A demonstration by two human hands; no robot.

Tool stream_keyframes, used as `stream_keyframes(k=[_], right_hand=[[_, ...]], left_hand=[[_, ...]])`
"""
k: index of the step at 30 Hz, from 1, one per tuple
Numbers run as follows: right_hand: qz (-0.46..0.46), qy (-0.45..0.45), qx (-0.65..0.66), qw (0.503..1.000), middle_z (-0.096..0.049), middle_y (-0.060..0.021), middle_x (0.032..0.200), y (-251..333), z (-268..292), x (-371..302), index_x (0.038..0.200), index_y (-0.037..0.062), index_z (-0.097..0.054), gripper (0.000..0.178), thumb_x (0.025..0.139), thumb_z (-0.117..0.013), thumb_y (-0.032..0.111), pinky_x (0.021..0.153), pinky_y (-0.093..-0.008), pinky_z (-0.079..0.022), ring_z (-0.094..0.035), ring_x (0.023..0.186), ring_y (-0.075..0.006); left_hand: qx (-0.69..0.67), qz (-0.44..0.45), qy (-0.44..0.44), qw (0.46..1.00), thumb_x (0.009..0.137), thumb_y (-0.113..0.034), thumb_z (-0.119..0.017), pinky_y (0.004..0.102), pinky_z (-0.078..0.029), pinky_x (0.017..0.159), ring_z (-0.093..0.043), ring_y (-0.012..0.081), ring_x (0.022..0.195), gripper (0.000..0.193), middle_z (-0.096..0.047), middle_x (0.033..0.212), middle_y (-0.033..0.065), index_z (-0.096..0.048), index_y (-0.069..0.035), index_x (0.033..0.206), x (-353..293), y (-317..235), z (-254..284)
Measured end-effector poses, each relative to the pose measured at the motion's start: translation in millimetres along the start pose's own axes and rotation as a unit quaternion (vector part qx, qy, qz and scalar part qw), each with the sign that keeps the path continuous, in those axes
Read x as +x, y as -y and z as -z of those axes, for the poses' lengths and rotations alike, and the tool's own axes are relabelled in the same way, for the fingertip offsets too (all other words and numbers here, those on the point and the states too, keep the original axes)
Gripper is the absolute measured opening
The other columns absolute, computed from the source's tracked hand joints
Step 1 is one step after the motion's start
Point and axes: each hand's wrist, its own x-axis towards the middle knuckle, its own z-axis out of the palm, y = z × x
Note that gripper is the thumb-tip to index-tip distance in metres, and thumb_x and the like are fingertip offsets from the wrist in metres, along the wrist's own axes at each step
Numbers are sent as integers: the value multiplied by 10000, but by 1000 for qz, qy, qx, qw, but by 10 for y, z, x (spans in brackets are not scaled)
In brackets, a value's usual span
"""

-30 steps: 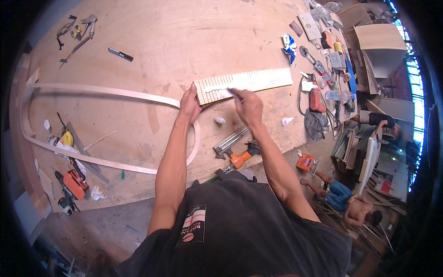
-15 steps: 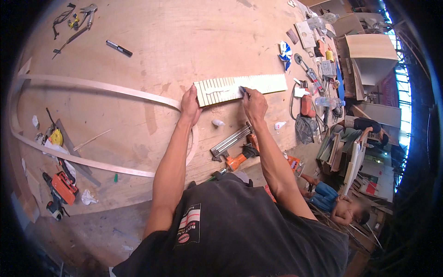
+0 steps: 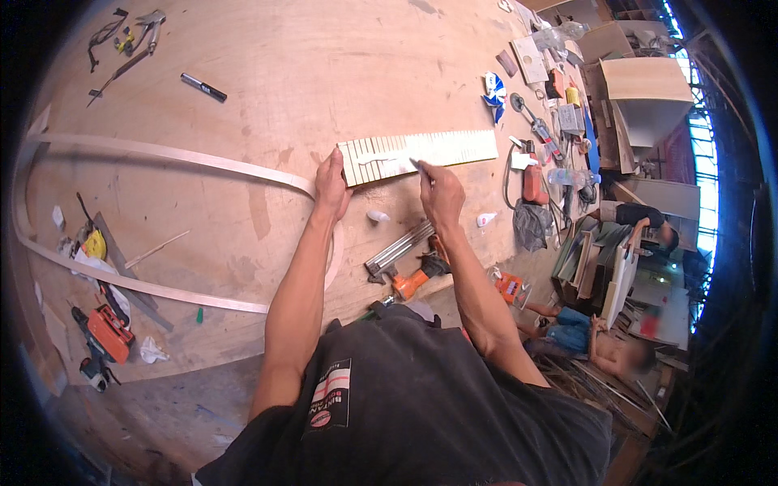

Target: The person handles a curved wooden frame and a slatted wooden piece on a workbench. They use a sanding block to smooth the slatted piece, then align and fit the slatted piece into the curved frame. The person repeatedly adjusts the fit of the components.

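A pale wooden strip (image 3: pixel 466 146) with many crosswise slots is held above the workbench (image 3: pixel 267 73), its right end pointing slightly upward in view. My left hand (image 3: pixel 331 188) is closed round its left end. White paste-like material (image 3: pixel 395 160) is smeared over the middle of the slotted face. In my right hand (image 3: pixel 443 196), pinched fingers hold a small thin grey piece like a blade (image 3: pixel 415 164); its tip rests at the strip's near edge, by the smear. A long bent wooden band (image 3: pixel 178 156) forms a loop on the bench, passing beneath my left forearm.
Below the strip lie an orange nail gun (image 3: pixel 412 281) and two small white bottles, one a white bottle (image 3: pixel 378 216). A black marker (image 3: pixel 203 87) lies far left. Tools and bottles crowd the right edge, including a caulking gun (image 3: pixel 539 130). Two people (image 3: pixel 616 348) are at the right.
My right hand has drawn the thin piece slightly left and nearer to me, toward the strip's near edge. My left hand keeps its hold. The whole view has shifted a little.
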Motion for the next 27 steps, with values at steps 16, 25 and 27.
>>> stream_keyframes(k=[16,25,27], right_hand=[[-14,107,50,993,-739,-228,921,675,-282,-57,1087,82,-798,244,888,-692,176,761,-478,-578,-730,863,-390],[10,78,73,994,-744,-171,874,833,-72,-62,1088,138,-812,224,901,-694,174,712,-449,-571,-724,784,-349],[-20,50,62,997,-748,-185,875,712,-8,110,1096,140,-816,238,898,-691,177,728,-450,-575,-728,782,-362]], left_hand=[[-44,96,31,994,1145,-382,-317,488,-492,1133,-558,320,1346,538,-533,1480,198,-410,14,1497,-122,-118,-80],[-87,117,80,986,1145,-423,-270,472,-460,1148,-546,318,1356,575,-522,1499,194,-413,4,1502,-80,-120,-25],[-115,126,93,981,1143,-431,-258,483,-452,1154,-541,326,1362,587,-517,1504,197,-408,5,1506,-69,-124,-23]])
